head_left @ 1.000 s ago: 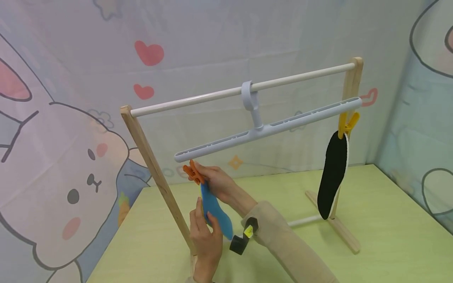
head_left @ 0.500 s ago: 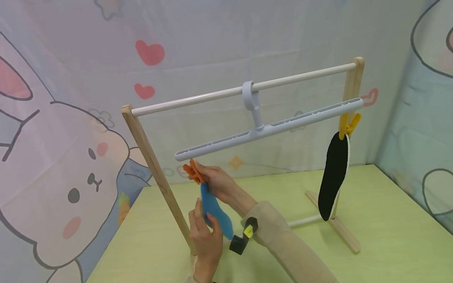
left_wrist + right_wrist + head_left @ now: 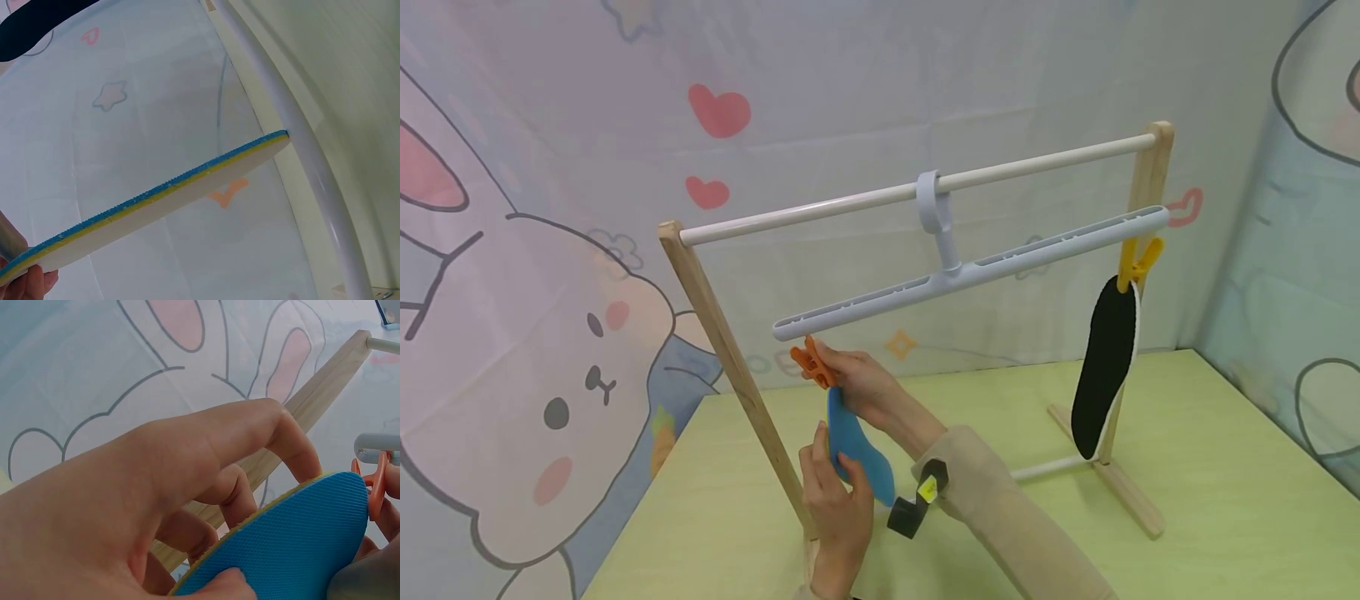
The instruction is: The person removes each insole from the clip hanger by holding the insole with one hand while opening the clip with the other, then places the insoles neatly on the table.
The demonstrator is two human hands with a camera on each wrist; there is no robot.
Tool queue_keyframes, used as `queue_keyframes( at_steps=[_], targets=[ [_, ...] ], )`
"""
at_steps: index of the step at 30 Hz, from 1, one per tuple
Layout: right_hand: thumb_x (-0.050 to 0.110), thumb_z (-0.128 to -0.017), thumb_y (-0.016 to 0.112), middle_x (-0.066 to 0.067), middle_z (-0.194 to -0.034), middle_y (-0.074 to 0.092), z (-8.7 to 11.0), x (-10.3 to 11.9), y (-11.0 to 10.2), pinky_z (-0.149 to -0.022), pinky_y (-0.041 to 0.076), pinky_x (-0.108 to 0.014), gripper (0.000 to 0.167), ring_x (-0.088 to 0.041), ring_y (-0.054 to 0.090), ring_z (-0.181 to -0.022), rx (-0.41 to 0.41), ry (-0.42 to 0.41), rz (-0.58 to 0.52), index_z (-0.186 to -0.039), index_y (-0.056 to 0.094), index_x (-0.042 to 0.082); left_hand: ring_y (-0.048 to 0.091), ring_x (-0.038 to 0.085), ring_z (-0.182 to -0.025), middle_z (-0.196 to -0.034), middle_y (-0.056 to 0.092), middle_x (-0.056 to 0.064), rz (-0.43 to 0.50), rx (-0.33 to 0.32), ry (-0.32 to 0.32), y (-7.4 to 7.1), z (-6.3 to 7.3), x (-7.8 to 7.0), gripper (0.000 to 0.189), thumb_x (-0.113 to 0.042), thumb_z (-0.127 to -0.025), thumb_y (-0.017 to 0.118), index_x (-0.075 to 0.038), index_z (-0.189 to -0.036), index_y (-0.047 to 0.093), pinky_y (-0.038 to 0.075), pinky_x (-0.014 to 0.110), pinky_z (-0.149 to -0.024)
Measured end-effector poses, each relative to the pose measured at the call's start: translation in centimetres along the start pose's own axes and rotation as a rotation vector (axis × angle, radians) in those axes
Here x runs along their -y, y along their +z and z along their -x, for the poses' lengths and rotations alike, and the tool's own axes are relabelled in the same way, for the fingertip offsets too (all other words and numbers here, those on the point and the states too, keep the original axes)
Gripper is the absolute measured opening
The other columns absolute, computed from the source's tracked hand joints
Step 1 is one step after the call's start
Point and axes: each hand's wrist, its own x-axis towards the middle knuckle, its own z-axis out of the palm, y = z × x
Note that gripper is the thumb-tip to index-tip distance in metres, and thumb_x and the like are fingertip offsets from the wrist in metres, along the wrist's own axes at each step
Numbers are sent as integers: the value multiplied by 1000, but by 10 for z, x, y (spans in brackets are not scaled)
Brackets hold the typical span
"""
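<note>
The step in hand appears to be fitting the blue insole [image 3: 861,457] into the orange clip [image 3: 815,364] below the left end of the pale hanger [image 3: 942,284]. The left hand [image 3: 837,500] pinches the insole's edges between thumb and fingers, holding it aslant over the worktop [image 3: 1195,467], its upper end at the clip and its lower end towards the right. The right hand [image 3: 867,385] grasps the clip from the right; whether the clip's jaws have the insole between them cannot be told. At the hanger's right end, the black insole [image 3: 1103,367] already hangs from the yellow clip [image 3: 1138,265], which suggests the pattern to match. The next move probably calls for steadying the blue insole's top squarely between the jaws, then easing the right hand's grip so that the clip bites, before the left hand lets go.
</note>
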Motion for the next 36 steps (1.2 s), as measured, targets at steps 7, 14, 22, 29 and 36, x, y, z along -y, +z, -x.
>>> queue_keyframes(
  at_steps=[7, 14, 22, 29, 36],
  targets=[
    [30, -93, 44, 7, -102, 61, 1, 0, -1, -97, 27, -35, 40, -17, 50, -98, 10, -4, -8, -123, 54, 5, 42, 15, -59, -76, 45, 15, -5, 0, -27, 0, 1, 0, 49, 11, -65, 52, 7, -114, 47, 36, 23, -46],
    [29, -94, 42, 7, -101, 60, 1, 0, -3, -98, 23, -37, 38, -16, 50, -99, 14, -4, -19, -122, 55, 5, 40, 14, -57, -76, 44, 14, -7, -14, -43, 1, 2, 2, 49, 13, -64, 52, 6, -113, 48, 33, 22, -45],
    [29, -95, 41, 0, -114, 57, 0, 0, -3, -102, 18, -43, 41, -18, 48, -104, 17, 12, -16, -125, 51, 4, 39, 14, -55, -75, 44, 14, -48, -4, -78, 0, 2, 2, 51, 11, -64, 53, 3, -114, 47, 32, 22, -43],
    [29, -95, 39, -5, -121, 56, -1, -1, -2, -103, 20, -41, 42, -19, 45, -110, 23, 15, -17, -127, 49, 3, 39, 13, -56, -76, 44, 15, -68, 21, -98, -2, 2, 2, 49, 10, -67, 52, 4, -115, 45, 34, 23, -43],
    [30, -95, 39, 0, -104, 58, -1, -2, -1, -98, 24, -35, 29, -19, 44, -108, 24, 14, -43, -99, 61, 12, 51, 24, -63, -81, 46, 19, -43, 74, -185, -5, 4, 2, 46, 9, -72, 51, 5, -116, 42, 47, 36, -50]
  ],
)
